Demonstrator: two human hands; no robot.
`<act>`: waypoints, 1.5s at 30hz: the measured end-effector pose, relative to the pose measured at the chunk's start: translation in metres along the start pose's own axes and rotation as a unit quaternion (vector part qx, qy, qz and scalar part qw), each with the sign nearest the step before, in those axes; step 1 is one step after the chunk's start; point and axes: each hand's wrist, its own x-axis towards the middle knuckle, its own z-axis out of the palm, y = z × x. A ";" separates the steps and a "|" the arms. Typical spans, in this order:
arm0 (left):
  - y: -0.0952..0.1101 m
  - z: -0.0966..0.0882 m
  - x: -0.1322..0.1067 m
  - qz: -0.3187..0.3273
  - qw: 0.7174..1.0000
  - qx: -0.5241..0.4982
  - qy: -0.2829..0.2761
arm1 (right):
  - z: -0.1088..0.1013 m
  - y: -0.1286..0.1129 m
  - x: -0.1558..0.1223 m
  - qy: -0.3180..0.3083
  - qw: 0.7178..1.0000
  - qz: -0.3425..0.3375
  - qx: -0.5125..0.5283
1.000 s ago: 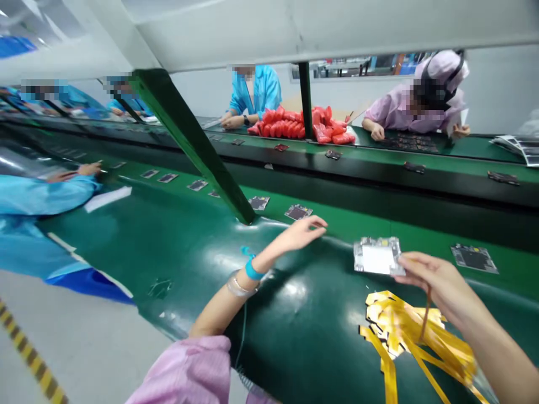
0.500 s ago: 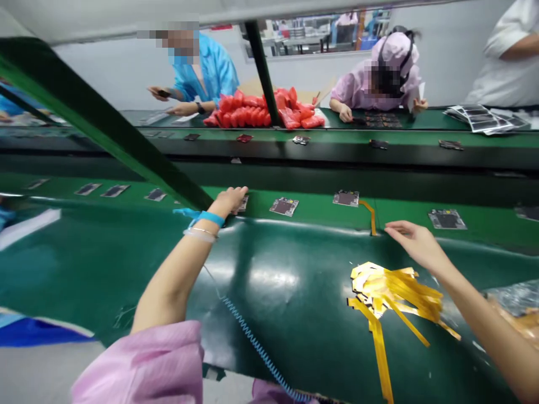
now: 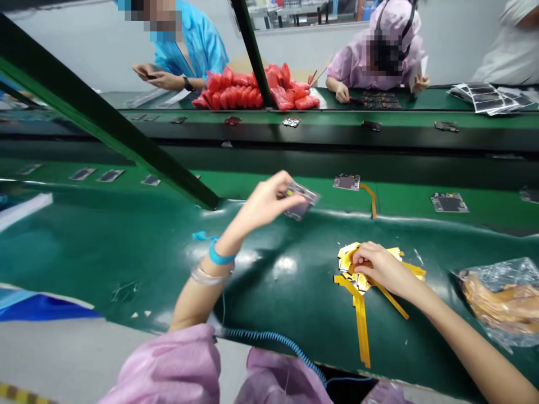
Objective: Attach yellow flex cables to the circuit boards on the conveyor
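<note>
My left hand (image 3: 265,201) is raised over the near edge of the green conveyor belt (image 3: 404,196), its fingers closed on a small grey circuit board (image 3: 301,201). A blue wrist strap (image 3: 219,255) with a coiled blue cord (image 3: 269,338) circles that wrist. My right hand (image 3: 379,266) rests on a pile of yellow flex strips (image 3: 362,292) on the dark green mat (image 3: 126,252), fingers curled and pinching into the strips. Another board with a yellow strip attached (image 3: 349,182) lies on the belt just beyond.
More boards (image 3: 448,202) ride the belt to right and left. A clear bag of orange parts (image 3: 501,300) lies at right. A slanted green post (image 3: 105,118) crosses left. Across a second belt, two people work beside a heap of red bags (image 3: 252,90).
My left hand picked a board off the belt and lifted it toward me. My right hand let go of the board with the strip on the belt and dropped onto the yellow pile.
</note>
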 end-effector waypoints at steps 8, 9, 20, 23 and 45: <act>0.045 0.097 -0.036 -0.033 0.969 -0.129 -0.210 | -0.015 -0.001 -0.016 0.093 0.994 0.049 0.041; 0.044 0.101 -0.039 -0.042 0.969 -0.123 -0.212 | -0.016 -0.002 -0.022 0.130 0.985 0.074 0.087; 0.058 0.118 -0.071 -0.072 0.968 -0.090 -0.222 | 0.006 -0.049 -0.046 0.218 0.899 0.200 0.323; 0.060 0.120 -0.077 -0.055 0.972 -0.054 -0.222 | 0.012 -0.048 -0.047 0.228 0.903 0.216 0.293; 0.041 0.119 -0.058 -0.109 0.927 -0.199 -0.299 | 0.005 -0.055 -0.061 0.195 0.904 0.178 0.336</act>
